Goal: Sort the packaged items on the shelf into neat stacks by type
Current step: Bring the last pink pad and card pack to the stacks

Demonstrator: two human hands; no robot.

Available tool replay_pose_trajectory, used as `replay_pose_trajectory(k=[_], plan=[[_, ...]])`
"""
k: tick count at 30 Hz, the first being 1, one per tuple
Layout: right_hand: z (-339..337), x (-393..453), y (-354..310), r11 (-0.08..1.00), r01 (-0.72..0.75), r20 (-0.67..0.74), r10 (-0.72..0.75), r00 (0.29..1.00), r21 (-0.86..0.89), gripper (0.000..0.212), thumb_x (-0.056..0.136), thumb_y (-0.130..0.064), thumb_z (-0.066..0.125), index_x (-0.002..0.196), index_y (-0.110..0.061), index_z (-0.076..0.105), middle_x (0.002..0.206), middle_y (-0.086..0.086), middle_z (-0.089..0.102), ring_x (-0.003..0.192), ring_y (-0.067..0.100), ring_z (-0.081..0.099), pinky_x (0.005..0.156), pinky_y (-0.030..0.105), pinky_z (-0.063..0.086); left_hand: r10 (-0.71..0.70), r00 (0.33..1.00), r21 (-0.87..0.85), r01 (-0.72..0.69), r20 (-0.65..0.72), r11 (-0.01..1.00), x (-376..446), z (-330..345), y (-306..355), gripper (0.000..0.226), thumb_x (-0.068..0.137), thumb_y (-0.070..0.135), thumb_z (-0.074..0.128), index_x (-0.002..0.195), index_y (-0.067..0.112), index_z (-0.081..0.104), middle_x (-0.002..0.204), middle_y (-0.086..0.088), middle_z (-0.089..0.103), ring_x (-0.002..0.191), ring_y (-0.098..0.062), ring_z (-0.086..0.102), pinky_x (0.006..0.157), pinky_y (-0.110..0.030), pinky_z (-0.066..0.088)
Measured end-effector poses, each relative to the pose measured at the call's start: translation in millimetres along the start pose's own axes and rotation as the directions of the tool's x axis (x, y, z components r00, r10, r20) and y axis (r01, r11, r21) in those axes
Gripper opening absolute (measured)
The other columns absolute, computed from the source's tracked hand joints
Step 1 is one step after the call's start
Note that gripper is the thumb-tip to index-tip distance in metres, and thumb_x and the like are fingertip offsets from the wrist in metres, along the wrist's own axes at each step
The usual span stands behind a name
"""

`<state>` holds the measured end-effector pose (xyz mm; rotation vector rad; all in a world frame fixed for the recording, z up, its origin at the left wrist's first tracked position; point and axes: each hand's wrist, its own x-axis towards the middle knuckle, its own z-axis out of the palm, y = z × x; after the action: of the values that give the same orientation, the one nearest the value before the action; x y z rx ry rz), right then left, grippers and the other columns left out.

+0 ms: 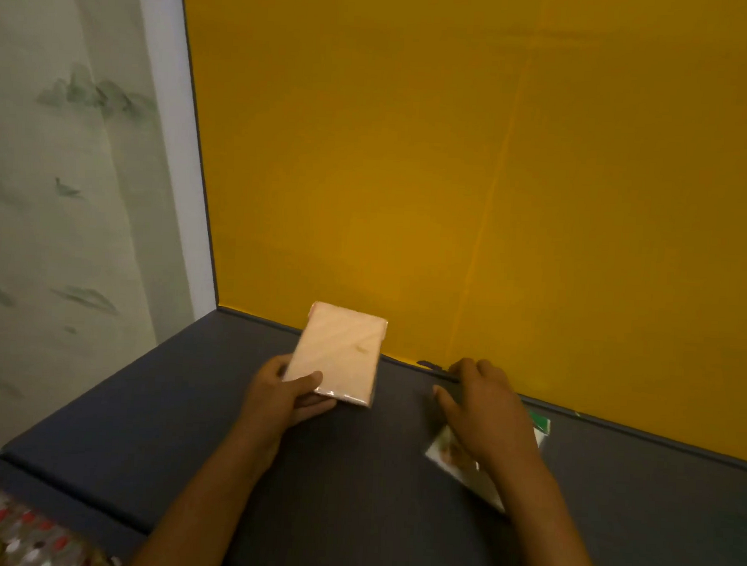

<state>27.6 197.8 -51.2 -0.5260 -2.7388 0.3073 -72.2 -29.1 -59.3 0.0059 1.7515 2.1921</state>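
Our left hand (290,393) grips a pale pink wrapped packet (340,353) near the shelf's (183,407) back edge. Our right hand (484,407), fingers spread loosely, rests on a blurry green-and-white packet (453,453).

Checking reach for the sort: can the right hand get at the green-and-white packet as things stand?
Probably yes. The right hand is already directly over the green-and-white packet on the dark shelf, with nothing between them. The left hand is off to the side, holding the pink packet.
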Motion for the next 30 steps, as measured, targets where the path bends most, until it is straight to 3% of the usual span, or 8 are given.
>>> replay_pose_trajectory(k=[4, 7, 11, 15, 18, 20, 25, 30], plan=[[-20, -5, 34, 0.936, -0.341, 0.137, 0.35, 0.927, -0.088, 0.065, 0.087, -0.064, 0.053, 0.125, -0.012, 0.048, 0.127, 0.011, 0.053, 0.117, 0.029, 0.052, 0.089, 0.039, 0.047, 0.027, 0.995, -0.033, -0.024, 0.099, 0.999, -4, 23, -16, 0.041, 0.085, 0.003, 0.065, 0.122, 0.012, 0.049, 0.116, -0.011, 0.059, 0.093, -0.03, 0.067, 0.066, -0.035, 0.061], [-30, -9, 49, 0.889, -0.431, 0.275, 0.458, 0.846, -0.154, 0.085, 0.071, -0.081, 0.057, 0.128, -0.017, 0.055, 0.129, 0.006, 0.059, 0.116, 0.026, 0.058, 0.086, 0.036, 0.048, 0.046, 0.99, 0.006, -0.047, 0.132, 0.999, -5, 29, -28, 0.044, 0.084, 0.007, 0.067, 0.122, 0.017, 0.049, 0.117, -0.01, 0.059, 0.097, -0.03, 0.066, 0.065, -0.034, 0.06], [-22, -9, 37, 0.89, -0.407, 0.369, 0.456, 0.81, -0.206, 0.1, 0.06, -0.086, 0.062, 0.136, -0.022, 0.052, 0.137, 0.007, 0.053, 0.12, 0.024, 0.054, 0.09, 0.036, 0.048, 0.077, 0.984, 0.014, -0.08, 0.158, 0.997, -3, 23, -30, 0.043, 0.084, 0.011, 0.066, 0.123, 0.022, 0.049, 0.119, -0.007, 0.058, 0.1, -0.029, 0.065, 0.066, -0.035, 0.06], [-12, -6, 19, 0.929, -0.348, 0.338, 0.37, 0.865, -0.127, 0.103, 0.068, -0.071, 0.07, 0.143, -0.009, 0.037, 0.145, 0.015, 0.037, 0.13, 0.029, 0.042, 0.102, 0.038, 0.042, 0.102, 0.987, -0.084, -0.092, 0.127, 0.992, -4, 15, -28, 0.031, 0.086, 0.009, 0.064, 0.113, 0.023, 0.054, 0.117, -0.008, 0.061, 0.1, -0.029, 0.066, 0.063, -0.032, 0.06], [-9, -4, 10, 0.946, -0.316, 0.349, 0.32, 0.881, -0.072, 0.099, 0.075, -0.06, 0.071, 0.146, -0.004, 0.03, 0.148, 0.016, 0.034, 0.136, 0.03, 0.035, 0.108, 0.037, 0.037, 0.115, 0.989, -0.103, -0.105, 0.091, 0.989, -6, 13, -28, 0.035, 0.087, 0.008, 0.063, 0.118, 0.022, 0.051, 0.117, -0.006, 0.059, 0.099, -0.028, 0.065, 0.061, -0.031, 0.06], [-6, -4, 9, 0.939, -0.335, 0.33, 0.342, 0.88, -0.079, 0.097, 0.074, -0.063, 0.071, 0.144, -0.007, 0.035, 0.145, 0.013, 0.04, 0.133, 0.028, 0.039, 0.105, 0.036, 0.04, 0.132, 0.987, -0.101, -0.123, 0.09, 0.987, -8, 14, -28, 0.037, 0.087, 0.007, 0.063, 0.118, 0.022, 0.05, 0.115, -0.004, 0.059, 0.098, -0.027, 0.065, 0.06, -0.03, 0.061], [-3, -6, 7, 0.925, -0.327, 0.267, 0.371, 0.889, -0.196, 0.083, 0.069, -0.075, 0.065, 0.126, -0.015, 0.056, 0.128, 0.005, 0.059, 0.111, 0.02, 0.058, 0.082, 0.029, 0.048, 0.155, 0.984, -0.08, -0.148, 0.085, 0.986, -9, 16, -27, 0.039, 0.087, 0.004, 0.062, 0.119, 0.021, 0.047, 0.108, 0.003, 0.058, 0.091, -0.021, 0.063, 0.056, -0.028, 0.06], [-2, -1, 12, 0.942, -0.332, 0.358, 0.292, 0.887, 0.056, 0.07, 0.071, -0.054, 0.079, 0.125, -0.014, 0.059, 0.13, 0.005, 0.062, 0.116, 0.023, 0.058, 0.096, 0.034, 0.05, 0.155, 0.987, -0.081, -0.151, 0.052, 0.985, -9, 15, -26, 0.04, 0.087, 0.004, 0.063, 0.119, 0.021, 0.046, 0.106, 0.004, 0.056, 0.092, -0.021, 0.062, 0.053, -0.026, 0.059]])
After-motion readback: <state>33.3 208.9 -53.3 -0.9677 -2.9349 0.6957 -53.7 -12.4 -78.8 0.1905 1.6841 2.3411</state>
